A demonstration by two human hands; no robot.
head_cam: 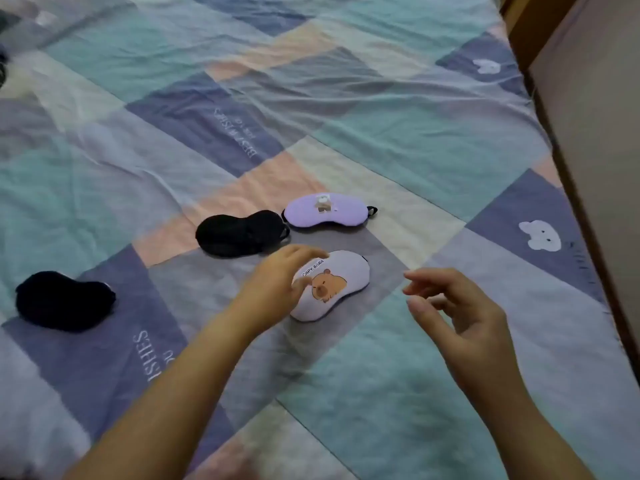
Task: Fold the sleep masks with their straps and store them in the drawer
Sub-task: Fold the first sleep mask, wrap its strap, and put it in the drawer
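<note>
Under left hand (pixel 277 278) — capybara mask (pixel 332 285), right hand (pixel 457 306) beside, apart.

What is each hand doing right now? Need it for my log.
Left hand: open, fingers on the capybara mask.
Right hand: open, holding nothing.

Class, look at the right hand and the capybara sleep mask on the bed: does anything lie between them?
Nothing visible does. The right hand hovers open to the right of the capybara mask, with only bare quilt between them. The left hand already rests on the mask's left end.
</note>
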